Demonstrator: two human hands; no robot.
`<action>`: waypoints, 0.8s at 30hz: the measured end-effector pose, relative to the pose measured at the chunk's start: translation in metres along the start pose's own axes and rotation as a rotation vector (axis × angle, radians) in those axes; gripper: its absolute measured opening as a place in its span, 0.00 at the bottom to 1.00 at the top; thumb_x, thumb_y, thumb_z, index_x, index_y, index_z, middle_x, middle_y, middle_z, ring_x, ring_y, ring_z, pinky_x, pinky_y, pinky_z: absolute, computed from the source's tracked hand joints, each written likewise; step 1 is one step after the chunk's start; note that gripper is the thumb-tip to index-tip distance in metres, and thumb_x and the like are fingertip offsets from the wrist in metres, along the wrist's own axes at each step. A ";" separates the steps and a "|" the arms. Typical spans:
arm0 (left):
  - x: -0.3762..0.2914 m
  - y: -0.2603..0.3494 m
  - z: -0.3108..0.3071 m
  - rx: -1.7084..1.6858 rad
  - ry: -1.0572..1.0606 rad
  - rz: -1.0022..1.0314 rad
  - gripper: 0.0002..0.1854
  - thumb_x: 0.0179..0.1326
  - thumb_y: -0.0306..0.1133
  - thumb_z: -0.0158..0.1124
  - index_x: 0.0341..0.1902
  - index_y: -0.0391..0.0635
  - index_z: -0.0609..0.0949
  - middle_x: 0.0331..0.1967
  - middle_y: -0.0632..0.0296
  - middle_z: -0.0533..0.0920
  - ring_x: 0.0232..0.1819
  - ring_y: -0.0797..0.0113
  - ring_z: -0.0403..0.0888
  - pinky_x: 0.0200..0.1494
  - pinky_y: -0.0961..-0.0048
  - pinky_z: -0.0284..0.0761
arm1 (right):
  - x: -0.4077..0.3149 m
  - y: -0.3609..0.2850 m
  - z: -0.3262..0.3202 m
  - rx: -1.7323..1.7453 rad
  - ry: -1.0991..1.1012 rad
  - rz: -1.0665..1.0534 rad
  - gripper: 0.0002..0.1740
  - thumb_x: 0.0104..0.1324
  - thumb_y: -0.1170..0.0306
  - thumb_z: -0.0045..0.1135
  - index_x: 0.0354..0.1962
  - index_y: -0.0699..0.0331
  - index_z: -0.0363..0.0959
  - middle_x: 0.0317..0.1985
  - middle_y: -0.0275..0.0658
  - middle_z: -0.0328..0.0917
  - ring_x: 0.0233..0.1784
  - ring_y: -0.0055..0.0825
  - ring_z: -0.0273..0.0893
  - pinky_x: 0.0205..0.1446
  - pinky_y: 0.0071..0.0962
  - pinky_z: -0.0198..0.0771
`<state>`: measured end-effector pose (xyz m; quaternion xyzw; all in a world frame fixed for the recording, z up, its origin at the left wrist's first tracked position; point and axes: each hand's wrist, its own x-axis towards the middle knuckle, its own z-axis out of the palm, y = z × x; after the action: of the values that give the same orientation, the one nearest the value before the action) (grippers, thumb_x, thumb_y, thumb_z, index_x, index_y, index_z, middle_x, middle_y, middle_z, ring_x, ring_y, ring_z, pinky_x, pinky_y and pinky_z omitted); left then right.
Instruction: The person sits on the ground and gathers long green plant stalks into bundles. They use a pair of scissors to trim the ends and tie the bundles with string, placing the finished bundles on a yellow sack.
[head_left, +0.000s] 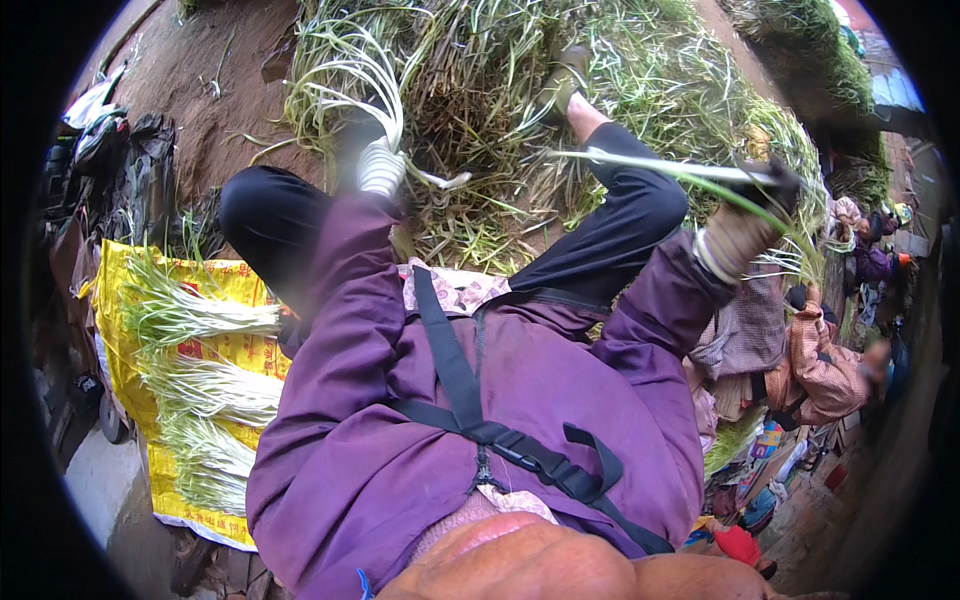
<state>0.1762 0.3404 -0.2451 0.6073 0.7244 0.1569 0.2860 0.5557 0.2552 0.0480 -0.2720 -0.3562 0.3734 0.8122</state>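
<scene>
Out in front, my left hand (358, 139) wears a dark glove with a striped cuff. It is closed round a bunch of pale leek-like shoots (379, 75), whose leaves arch up and to the left. My right hand (776, 187), also in a dark glove, is raised at the right and blurred. A long white-and-green shoot (667, 166) runs leftward from its fingers, over my right knee. Just beyond my legs spreads a large heap of green shoots and leaf waste (480, 112).
On my left, several bundles of pale shoots (225, 390) lie on a yellow printed sack (120, 300). Close on my right a co-worker in a checked top (821, 367) holds shoots (806, 262). Farther off sits another person (874, 262). Bare earth (202, 67) shows at upper left.
</scene>
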 end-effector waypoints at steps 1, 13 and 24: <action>-0.001 0.003 -0.005 -0.018 -0.029 0.043 0.16 0.51 0.32 0.63 0.46 0.51 0.81 0.36 0.48 0.82 0.43 0.47 0.79 0.45 0.62 0.74 | -0.009 0.017 -0.002 -0.336 -0.094 -0.143 0.21 0.61 0.56 0.61 0.39 0.69 0.78 0.29 0.41 0.79 0.26 0.26 0.77 0.24 0.22 0.75; -0.085 0.079 -0.128 -1.263 -0.350 0.185 0.17 0.58 0.30 0.67 0.52 0.43 0.79 0.29 0.71 0.81 0.15 0.88 0.61 0.18 0.88 0.53 | -0.035 0.103 0.042 -0.231 -0.154 0.230 0.11 0.59 0.66 0.65 0.36 0.64 0.80 0.31 0.40 0.83 0.25 0.25 0.81 0.20 0.21 0.77; -0.095 0.077 -0.107 -1.411 -0.542 0.324 0.17 0.61 0.37 0.64 0.51 0.42 0.79 0.34 0.65 0.85 0.14 0.88 0.61 0.17 0.88 0.54 | -0.069 0.134 0.078 -0.066 -0.518 0.786 0.22 0.67 0.56 0.53 0.48 0.66 0.74 0.33 0.42 0.82 0.25 0.21 0.79 0.21 0.14 0.69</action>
<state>0.1820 0.2772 -0.0952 0.3967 0.2597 0.4671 0.7463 0.4074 0.2904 -0.0264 -0.3098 -0.4290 0.6965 0.4846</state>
